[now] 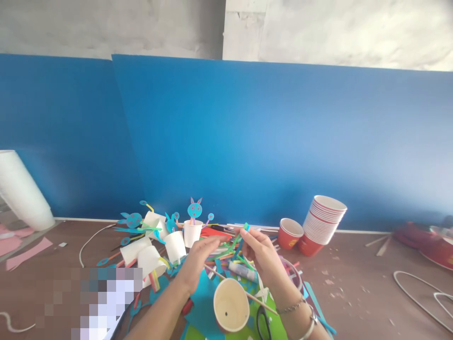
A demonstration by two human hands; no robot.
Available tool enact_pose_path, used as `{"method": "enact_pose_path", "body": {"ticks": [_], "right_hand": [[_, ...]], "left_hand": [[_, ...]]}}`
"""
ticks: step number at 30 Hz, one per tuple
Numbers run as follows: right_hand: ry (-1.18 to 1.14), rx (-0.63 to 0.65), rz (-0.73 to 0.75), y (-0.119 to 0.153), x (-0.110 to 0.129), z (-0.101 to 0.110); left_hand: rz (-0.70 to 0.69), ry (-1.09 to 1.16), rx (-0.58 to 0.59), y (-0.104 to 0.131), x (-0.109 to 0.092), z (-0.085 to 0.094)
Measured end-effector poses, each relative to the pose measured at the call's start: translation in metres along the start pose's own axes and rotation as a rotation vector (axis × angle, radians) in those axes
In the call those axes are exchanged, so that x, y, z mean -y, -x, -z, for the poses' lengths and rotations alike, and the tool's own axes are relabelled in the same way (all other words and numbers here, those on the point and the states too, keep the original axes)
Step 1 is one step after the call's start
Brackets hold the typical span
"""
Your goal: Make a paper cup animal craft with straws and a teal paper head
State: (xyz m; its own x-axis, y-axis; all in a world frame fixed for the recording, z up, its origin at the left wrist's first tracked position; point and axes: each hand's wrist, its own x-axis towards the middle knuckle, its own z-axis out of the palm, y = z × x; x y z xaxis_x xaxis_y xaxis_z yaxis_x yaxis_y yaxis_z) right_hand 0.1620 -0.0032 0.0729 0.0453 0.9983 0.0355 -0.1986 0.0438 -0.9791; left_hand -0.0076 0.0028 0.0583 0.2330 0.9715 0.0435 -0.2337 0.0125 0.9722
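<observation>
My right hand (264, 255), bracelets at its wrist, is closed in a pinch on a thin green strip (247, 227) that looks like a drinking straw, with a bit of blue at its top. To its left, my left hand (200, 259) is held out, fingers stretched towards the right and nothing visible in them. Below both hands a paper cup (231, 302) shows its open mouth, with a small dark hole inside. A wooden stick (260, 302) lies by it. Loose straws and a glue tube (243, 272) lie between the hands.
White cups with blue paper animal figures (194, 210) stand and lie at the left. Stacked red-and-white cups (323, 222) stand at the right beside another cup (290, 233). Dark-handled scissors (264, 323) lie near the front. A blue panel (247, 141) rises behind the table.
</observation>
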Motion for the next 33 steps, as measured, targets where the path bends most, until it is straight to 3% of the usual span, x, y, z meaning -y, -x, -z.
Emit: {"method": "enact_pose_path", "body": {"ticks": [3,9,14,17,20,23,26,29,33], "right_hand": [[0.021,0.003,-0.002,0.003,0.004,-0.005],[0.04,0.078,0.07,0.008,-0.002,-0.017],[0.029,0.225,-0.004,0.012,-0.009,-0.021],[0.057,0.247,0.005,0.009,-0.006,-0.015],[0.18,0.082,0.072,-0.005,-0.006,0.005],[0.597,-0.007,0.157,-0.026,-0.014,0.035],[0.808,-0.01,0.155,-0.043,-0.026,0.056],[0.999,0.059,0.169,-0.051,-0.033,0.057],[1.205,0.196,0.234,-0.055,-0.038,0.034]], "left_hand": [[-0.103,-0.183,-0.014,0.002,-0.004,-0.004],[-0.188,-0.446,0.282,0.015,-0.01,-0.011],[-0.072,-0.3,0.362,0.017,-0.01,-0.011],[0.015,-0.14,0.273,0.013,-0.007,-0.01],[0.048,0.015,0.08,0.006,-0.006,-0.004],[0.01,0.069,-0.028,-0.001,-0.009,0.005],[0.016,0.125,-0.067,-0.006,-0.012,0.011],[0.029,0.171,-0.101,-0.008,-0.011,0.015],[-0.006,0.181,-0.124,-0.011,-0.008,0.02]]}}
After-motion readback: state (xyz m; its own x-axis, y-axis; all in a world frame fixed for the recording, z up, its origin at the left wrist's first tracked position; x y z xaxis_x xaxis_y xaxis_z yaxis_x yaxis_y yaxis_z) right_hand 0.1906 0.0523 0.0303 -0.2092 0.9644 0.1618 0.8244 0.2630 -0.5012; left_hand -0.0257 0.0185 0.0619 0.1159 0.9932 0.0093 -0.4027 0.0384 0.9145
